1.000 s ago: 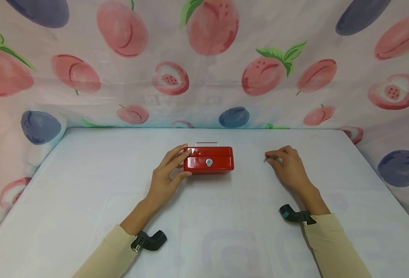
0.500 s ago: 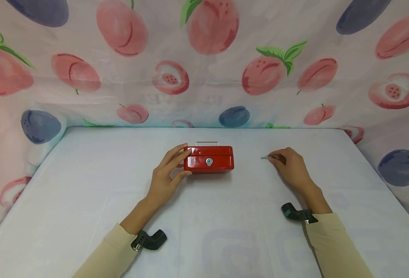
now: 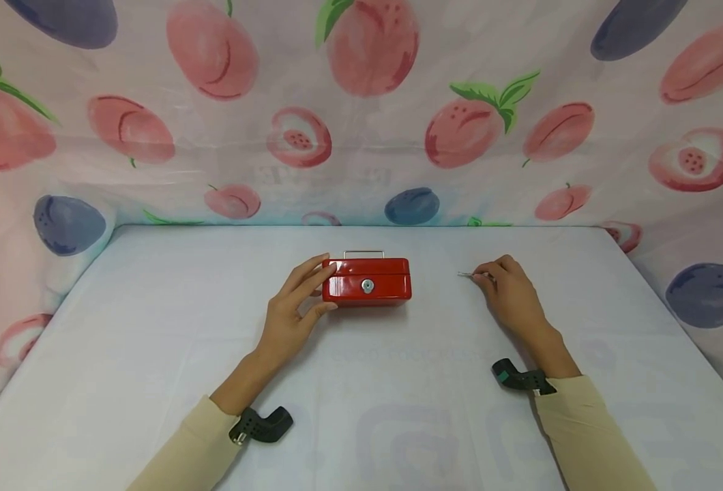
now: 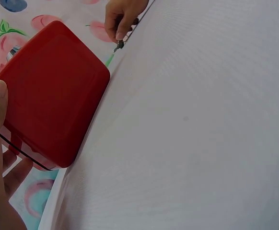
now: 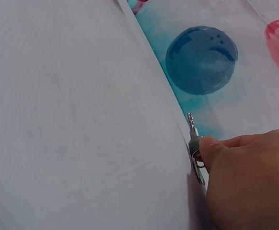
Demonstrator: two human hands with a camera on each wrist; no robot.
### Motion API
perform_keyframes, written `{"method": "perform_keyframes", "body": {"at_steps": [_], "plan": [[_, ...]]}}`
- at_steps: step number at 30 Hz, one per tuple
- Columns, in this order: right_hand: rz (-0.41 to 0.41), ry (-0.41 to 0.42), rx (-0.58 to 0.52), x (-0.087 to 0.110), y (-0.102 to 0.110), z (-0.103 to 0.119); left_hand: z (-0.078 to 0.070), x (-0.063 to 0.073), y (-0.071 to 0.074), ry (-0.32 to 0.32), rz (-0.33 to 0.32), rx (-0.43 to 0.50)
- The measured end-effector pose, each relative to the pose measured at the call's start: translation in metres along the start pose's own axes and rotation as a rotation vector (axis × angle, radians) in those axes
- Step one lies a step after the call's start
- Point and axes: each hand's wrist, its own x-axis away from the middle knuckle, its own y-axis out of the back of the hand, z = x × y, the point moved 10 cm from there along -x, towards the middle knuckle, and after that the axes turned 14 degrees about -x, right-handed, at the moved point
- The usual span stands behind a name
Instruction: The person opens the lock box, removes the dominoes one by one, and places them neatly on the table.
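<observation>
Red box [image 3: 389, 288]: my left hand [image 3: 286, 319] grips it.
Key [image 5: 193, 142]: my right hand [image 3: 516, 299] pinches it, seemingly readying.
Lock [image 3: 367, 286]: aligning likely next.

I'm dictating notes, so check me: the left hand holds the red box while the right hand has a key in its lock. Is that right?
Not quite: the key isn't in the lock. The head view shows the left hand holding the red box while the right hand holds the key apart from it.
</observation>
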Motion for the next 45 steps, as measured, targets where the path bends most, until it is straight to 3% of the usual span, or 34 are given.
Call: {"method": "perform_keyframes", "body": {"at_steps": [9,14,22,33,45], "plan": [[-0.063,0.086,0.012,0.000,0.004,0.006,0.001,0.001,0.000,0.019,0.024,0.012],[-0.046,0.072,-0.011,-0.001,0.001,0.005,-0.002,-0.001,0.002,0.016,0.016,0.000],[-0.061,0.073,-0.097,-0.001,0.002,0.004,-0.032,-0.010,0.016,-0.015,-0.005,0.002],[-0.157,0.042,-0.195,-0.002,0.014,0.010,-0.034,-0.010,0.017,-0.015,-0.003,0.014],[-0.191,0.183,-0.336,-0.007,0.021,0.042,-0.033,-0.009,0.015,-0.004,0.007,0.027]]}}
